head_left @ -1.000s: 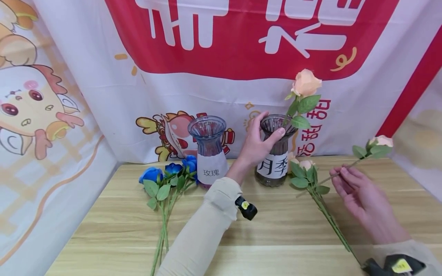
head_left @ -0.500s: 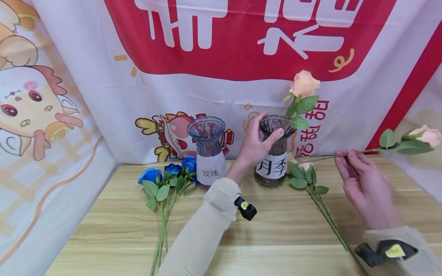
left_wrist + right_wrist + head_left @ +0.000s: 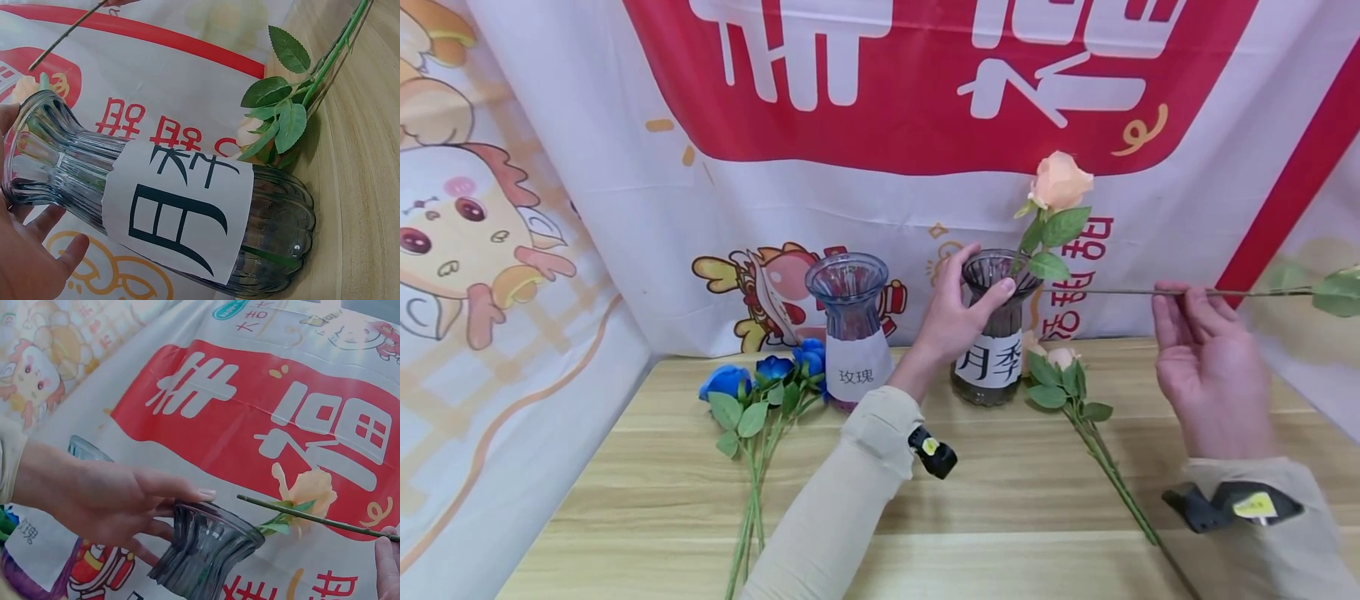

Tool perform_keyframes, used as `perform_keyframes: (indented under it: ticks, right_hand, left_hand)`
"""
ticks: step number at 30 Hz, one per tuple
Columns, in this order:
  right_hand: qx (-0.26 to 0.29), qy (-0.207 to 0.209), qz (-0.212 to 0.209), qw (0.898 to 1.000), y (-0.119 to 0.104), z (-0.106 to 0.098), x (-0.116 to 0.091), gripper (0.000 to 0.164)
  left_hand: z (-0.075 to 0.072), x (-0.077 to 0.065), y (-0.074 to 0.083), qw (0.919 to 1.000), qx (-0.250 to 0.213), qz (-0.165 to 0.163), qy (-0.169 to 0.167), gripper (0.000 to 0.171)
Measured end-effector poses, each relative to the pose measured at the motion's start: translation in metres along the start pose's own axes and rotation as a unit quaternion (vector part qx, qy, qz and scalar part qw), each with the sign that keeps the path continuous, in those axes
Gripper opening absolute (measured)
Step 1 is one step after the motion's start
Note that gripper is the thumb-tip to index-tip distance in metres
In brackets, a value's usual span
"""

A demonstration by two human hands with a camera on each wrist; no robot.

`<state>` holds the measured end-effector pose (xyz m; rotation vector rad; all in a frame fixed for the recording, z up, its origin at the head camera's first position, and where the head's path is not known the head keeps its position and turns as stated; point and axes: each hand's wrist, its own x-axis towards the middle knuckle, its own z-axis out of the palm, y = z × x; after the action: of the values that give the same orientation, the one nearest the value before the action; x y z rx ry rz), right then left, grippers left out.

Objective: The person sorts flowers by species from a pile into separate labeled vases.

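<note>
My left hand (image 3: 951, 317) grips the flared rim of a grey glass vase (image 3: 1006, 321), upright, with a white label bearing black characters. One peach rose (image 3: 1062, 182) stands in it, leaning right. To the right, my right hand (image 3: 1213, 367) pinches the stem (image 3: 1112, 292) of another artificial rose between thumb and fingers. That stem lies level in the air; its leaves (image 3: 1337, 292) reach the head view's right edge and its bloom is out of sight. In the right wrist view the stem's cut end (image 3: 244, 498) hangs above the vase's rim, apart from it.
More peach roses (image 3: 1063, 358) lie on the wooden table (image 3: 985, 500) right of the grey vase. A blue-tinted vase (image 3: 853, 325) with a white label stands to the left, blue roses (image 3: 726, 382) lying beside it. A printed cloth (image 3: 887, 200) hangs close behind.
My right hand has lifted and moved right, raising the rose from near the table and turning its stem level; the bloom has left the head view. My left hand stays on the vase.
</note>
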<state>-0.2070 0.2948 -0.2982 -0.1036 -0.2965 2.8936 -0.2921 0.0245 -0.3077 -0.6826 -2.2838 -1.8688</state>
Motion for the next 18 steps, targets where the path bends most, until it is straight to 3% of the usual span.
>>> perform_keyframes:
  ticks: [6, 18]
  right_hand:
    - [-0.013, 0.018, -0.034, 0.999, 0.018, 0.011, 0.002, 0.023]
    - [-0.03, 0.031, -0.064, 0.997, 0.047, 0.023, 0.01, 0.017]
  left_hand:
    - [-0.001, 0.0, 0.0, 1.0, 0.001, -0.006, 0.0, 0.078]
    - [0.0, 0.0, 0.0, 1.0, 0.007, 0.001, 0.0, 0.078]
